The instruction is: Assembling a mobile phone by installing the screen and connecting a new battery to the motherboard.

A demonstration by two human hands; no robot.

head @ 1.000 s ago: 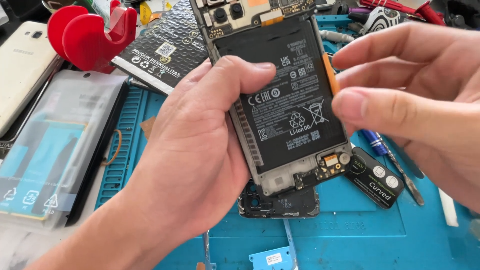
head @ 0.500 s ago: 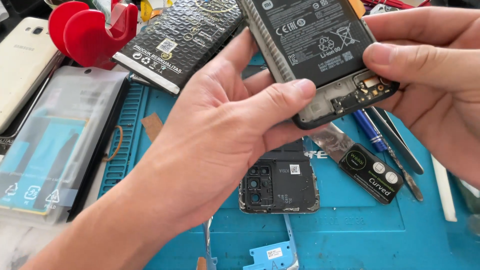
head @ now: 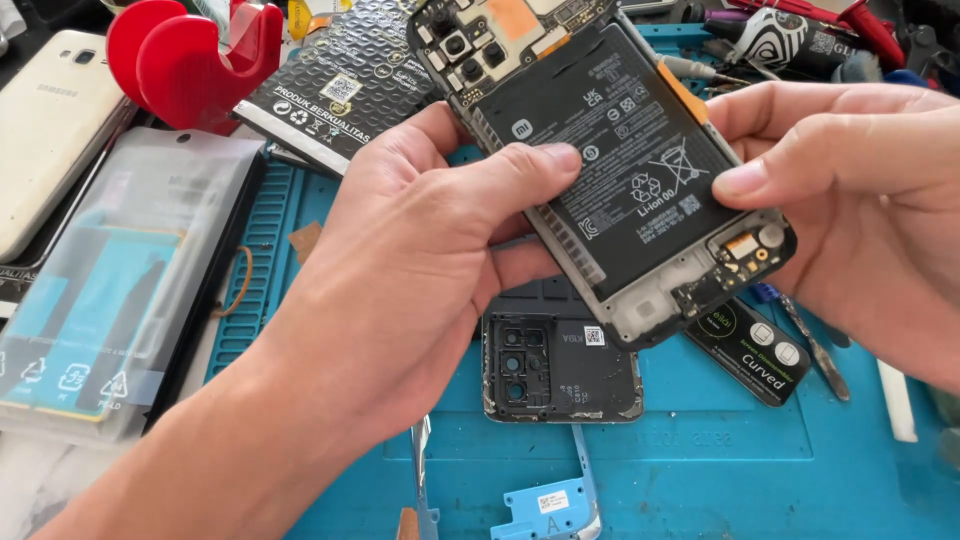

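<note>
An opened smartphone point(head: 610, 170) with its back cover off shows a black battery, a camera module at its top end and a small circuit board at its lower end. My left hand point(head: 420, 270) grips its left edge, thumb lying across the battery. My right hand point(head: 850, 200) holds the right edge, thumb pressing near the lower right side. The phone is tilted above the blue work mat point(head: 720, 450). Below it on the mat lies a black plastic back cover point(head: 560, 365) with camera holes.
A red tape dispenser point(head: 190, 60) and a black packaged part point(head: 345, 85) sit at the back left. A clear-wrapped phone part point(head: 110, 270) and a white phone point(head: 50, 130) lie at the left. A small black label pack point(head: 755, 350), tweezers point(head: 815, 345) and a blue plastic piece point(head: 550, 500) lie on the mat.
The phone has swung in my hands: it was raised up and to the right, then brought back down and tilted, uncovering the black back cover on the mat.
</note>
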